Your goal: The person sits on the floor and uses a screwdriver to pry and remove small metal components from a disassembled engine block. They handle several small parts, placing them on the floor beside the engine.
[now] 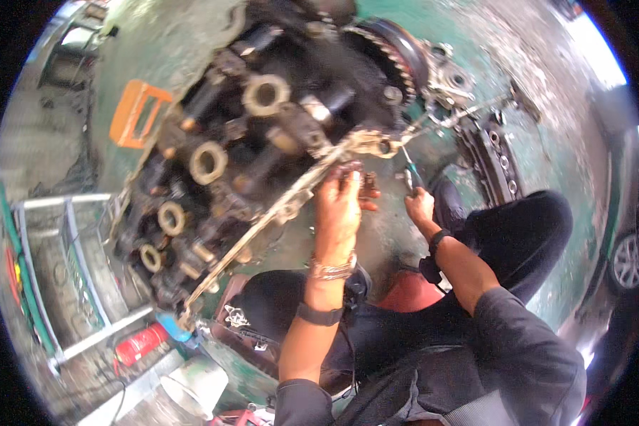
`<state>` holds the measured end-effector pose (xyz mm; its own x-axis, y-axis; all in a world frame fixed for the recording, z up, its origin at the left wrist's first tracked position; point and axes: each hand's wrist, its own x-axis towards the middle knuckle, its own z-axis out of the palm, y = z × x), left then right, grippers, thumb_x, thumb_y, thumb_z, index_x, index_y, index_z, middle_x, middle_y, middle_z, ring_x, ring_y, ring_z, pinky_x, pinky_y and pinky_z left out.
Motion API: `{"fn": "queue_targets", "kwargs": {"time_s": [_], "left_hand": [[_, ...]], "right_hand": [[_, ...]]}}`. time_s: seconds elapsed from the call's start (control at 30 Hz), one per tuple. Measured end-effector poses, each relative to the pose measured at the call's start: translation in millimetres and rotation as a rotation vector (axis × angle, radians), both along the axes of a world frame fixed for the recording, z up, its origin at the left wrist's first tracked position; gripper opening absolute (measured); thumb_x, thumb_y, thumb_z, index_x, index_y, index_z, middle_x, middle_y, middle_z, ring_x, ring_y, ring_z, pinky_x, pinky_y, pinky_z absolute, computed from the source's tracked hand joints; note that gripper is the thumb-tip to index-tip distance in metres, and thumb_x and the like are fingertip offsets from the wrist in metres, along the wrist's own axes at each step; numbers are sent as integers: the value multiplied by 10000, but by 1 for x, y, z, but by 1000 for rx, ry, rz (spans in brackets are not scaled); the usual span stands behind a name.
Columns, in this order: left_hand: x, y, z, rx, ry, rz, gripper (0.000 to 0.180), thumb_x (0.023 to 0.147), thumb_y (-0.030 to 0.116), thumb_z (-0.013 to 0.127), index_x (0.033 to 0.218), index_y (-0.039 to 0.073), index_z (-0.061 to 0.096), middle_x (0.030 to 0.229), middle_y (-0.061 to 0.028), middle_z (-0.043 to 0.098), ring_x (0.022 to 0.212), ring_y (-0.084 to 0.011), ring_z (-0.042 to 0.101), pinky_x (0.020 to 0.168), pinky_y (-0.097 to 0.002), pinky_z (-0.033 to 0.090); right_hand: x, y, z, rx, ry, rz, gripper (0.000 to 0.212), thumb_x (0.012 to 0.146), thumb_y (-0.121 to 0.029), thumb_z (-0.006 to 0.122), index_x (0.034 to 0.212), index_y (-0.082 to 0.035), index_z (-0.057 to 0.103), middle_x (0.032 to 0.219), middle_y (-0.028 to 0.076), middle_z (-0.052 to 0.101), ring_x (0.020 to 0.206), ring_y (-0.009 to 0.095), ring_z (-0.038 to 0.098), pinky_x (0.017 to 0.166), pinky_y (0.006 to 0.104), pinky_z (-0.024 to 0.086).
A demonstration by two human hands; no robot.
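Note:
A large, dirty engine cylinder head [255,142] with its cover off fills the upper middle, slanting from lower left to upper right. Round metal rings and dark shafts show inside it. My left hand [337,213] is at its near edge, fingers curled round a dark brownish part that I cannot make out. To the right, my right hand [420,206] is closed on a screwdriver [412,176] with a dark teal handle. Its thin shaft points up toward the pale bracket [376,144] on the engine's edge; whether the tip touches is unclear.
A toothed wheel [394,60] sits at the engine's far end. A long dark engine cover [500,160] lies on the green floor to the right. An orange plastic piece [138,113], a metal rack [64,213], a red cylinder [140,344] and a white bucket [195,383] are at left.

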<state>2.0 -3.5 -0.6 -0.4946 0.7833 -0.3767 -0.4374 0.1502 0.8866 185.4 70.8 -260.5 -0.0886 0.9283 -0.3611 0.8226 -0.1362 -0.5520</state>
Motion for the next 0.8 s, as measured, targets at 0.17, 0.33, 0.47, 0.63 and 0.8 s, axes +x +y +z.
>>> {"fn": "queue_targets", "kwargs": {"time_s": [0.17,0.33,0.47,0.63,0.8], "left_hand": [[-3,3,-10,-45,-13,51,175,954,133,490,1049,14,575,910,-77,635,671,-181,649,515,-265,546],[5,6,-18,-101,46,95,199,954,216,506,980,33,578,793,-33,587,637,-142,615,484,-269,530],[10,6,-31,-150,252,45,363,961,364,486,902,14,561,755,-29,556,633,-148,578,488,-283,526],[22,1,-46,-49,342,-72,374,967,352,493,914,-8,577,823,-67,620,743,-141,576,667,-309,487],[28,2,-51,-67,259,-107,341,966,322,511,970,-16,556,860,-82,625,765,-149,600,644,-299,515]], "right_hand": [[-61,64,77,193,291,197,293,748,-176,657,962,25,652,902,229,662,859,374,648,753,396,514],[-75,71,208,100,440,810,218,774,-162,661,886,22,625,726,79,646,702,93,571,637,316,483],[-59,35,290,172,424,1086,183,756,-121,684,897,-11,647,836,146,655,761,261,617,686,368,490],[-57,13,305,169,444,1060,205,721,-62,709,906,-8,638,800,184,644,739,351,635,684,386,517],[-55,11,285,13,454,842,257,676,-49,752,884,27,622,733,161,632,671,192,634,620,332,507]]}}
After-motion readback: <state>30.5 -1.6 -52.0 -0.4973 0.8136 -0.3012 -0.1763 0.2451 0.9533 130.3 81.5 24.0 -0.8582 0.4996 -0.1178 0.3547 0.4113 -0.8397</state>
